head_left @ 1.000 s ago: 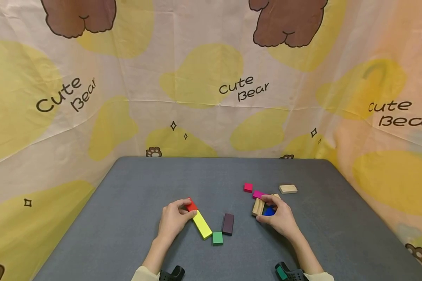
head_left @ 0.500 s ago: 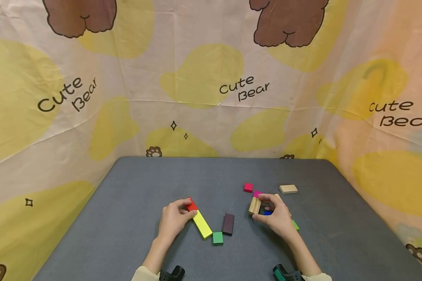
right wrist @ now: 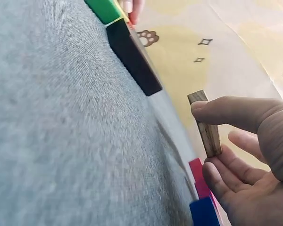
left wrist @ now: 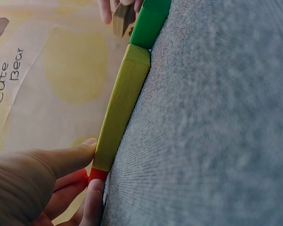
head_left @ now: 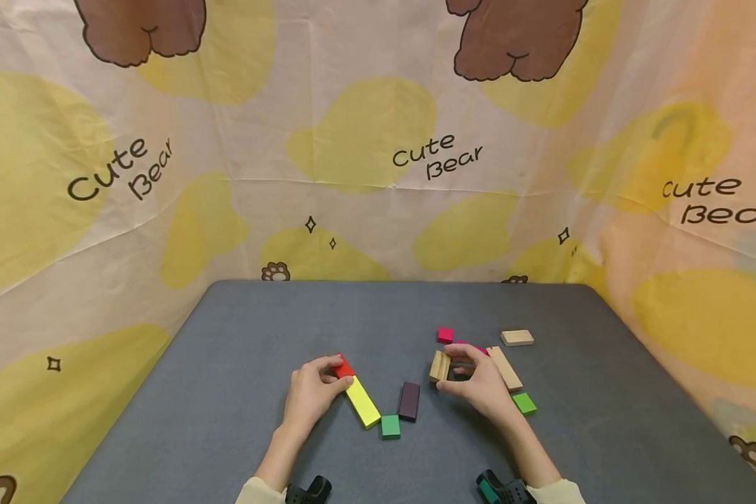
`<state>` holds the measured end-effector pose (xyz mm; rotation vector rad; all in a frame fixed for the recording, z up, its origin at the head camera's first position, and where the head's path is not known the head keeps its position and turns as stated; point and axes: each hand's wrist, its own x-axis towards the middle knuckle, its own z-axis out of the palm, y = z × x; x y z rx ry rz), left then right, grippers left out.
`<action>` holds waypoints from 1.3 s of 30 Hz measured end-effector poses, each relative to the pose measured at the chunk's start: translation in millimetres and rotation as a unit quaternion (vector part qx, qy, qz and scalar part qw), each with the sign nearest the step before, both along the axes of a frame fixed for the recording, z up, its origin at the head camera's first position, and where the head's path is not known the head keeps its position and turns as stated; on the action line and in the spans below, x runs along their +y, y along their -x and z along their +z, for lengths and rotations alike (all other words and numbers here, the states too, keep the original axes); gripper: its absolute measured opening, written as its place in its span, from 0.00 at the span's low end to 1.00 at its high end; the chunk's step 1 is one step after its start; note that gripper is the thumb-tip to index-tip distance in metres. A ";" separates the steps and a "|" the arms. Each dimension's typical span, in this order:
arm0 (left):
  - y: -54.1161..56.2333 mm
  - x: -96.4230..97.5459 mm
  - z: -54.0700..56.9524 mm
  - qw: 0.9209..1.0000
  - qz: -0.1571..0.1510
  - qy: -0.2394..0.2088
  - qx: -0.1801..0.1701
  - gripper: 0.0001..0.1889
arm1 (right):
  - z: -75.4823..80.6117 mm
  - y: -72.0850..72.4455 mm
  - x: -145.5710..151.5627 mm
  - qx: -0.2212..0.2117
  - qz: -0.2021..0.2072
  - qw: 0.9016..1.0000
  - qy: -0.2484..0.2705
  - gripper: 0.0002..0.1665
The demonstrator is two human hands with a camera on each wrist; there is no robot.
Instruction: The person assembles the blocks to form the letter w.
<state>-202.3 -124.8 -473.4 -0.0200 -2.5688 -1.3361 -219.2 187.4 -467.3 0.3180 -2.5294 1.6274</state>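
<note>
A pale cloth (head_left: 359,213) hangs behind and down both sides, filling the frame from the top edge to the lower corners, scattered with big yellow blotches (head_left: 372,136). One brown bear (head_left: 145,28) is cut off at the upper left, another (head_left: 519,42) right of centre at the top. From where I stand, "Cute Bear" lettering (head_left: 439,157) reads left, centre and right, with small outlined stars (head_left: 311,224) and paw prints (head_left: 276,272) lower down. Creases cross the fabric, and the light warms to peach toward the upper right. Below, a grey table (head_left: 258,329) with rounded far corners widens toward the bottom edge; close up, its surface looks finely woven.
</note>
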 end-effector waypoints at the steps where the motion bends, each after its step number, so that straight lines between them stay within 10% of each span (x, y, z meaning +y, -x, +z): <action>1: 0.2 0.1 0.1 1.000 0.000 -0.001 0.000 0.22 | 0.5 2.6 -2.2 -0.005 0.001 1.000 -0.003 0.38; 11: 0.0 -0.6 -0.3 1.000 0.000 0.002 -0.001 0.22 | 0.4 27.3 -12.7 -0.041 -0.006 0.999 -0.033 0.33; 39: 1.2 -2.4 0.5 1.000 0.000 0.000 -0.005 0.22 | -6.9 19.4 -39.6 -0.054 -0.047 0.997 0.008 0.25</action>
